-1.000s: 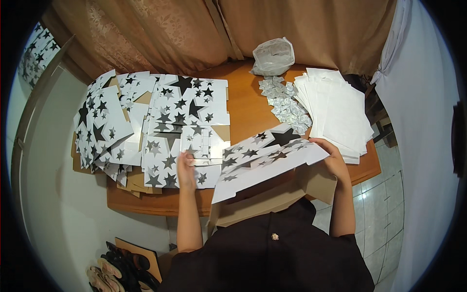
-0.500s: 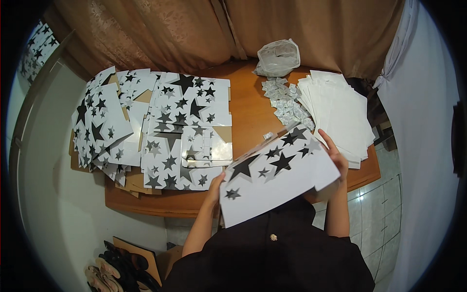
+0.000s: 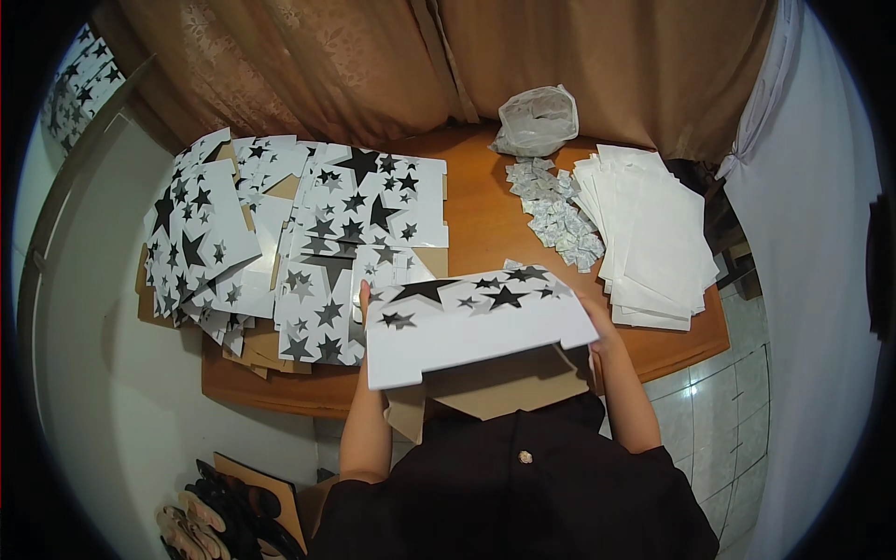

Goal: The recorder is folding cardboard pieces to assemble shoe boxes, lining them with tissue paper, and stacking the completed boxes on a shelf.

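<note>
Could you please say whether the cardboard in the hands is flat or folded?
Folded: the star-printed cardboard has brown panels bent at angles beneath it.

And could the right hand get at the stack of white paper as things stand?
Probably yes, if it lets go first: the right hand is holding one end of the star-printed carton, but the stack of white paper lies uncovered just beyond it, with nothing visible between.
</note>
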Available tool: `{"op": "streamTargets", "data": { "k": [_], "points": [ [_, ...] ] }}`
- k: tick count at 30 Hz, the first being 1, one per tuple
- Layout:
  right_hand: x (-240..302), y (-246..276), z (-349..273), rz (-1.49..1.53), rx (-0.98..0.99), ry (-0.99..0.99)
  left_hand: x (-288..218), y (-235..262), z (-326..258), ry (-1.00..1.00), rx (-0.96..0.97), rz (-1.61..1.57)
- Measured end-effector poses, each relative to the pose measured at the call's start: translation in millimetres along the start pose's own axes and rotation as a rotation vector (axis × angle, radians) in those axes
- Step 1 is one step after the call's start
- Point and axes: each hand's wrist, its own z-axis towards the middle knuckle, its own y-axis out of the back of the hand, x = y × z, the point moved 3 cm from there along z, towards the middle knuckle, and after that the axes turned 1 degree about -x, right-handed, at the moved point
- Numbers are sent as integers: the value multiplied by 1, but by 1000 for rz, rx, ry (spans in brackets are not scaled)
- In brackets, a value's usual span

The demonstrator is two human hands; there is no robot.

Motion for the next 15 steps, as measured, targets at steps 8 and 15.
{"op": "streamTargets", "data": {
  "k": [8, 15],
  "points": [
    [-12, 18, 33, -66, 295, -152, -12, -10, 24, -101, -254, 253],
    [14, 0, 23, -480, 13, -125, 17, -4, 1, -90, -255, 308]
  ]
}}
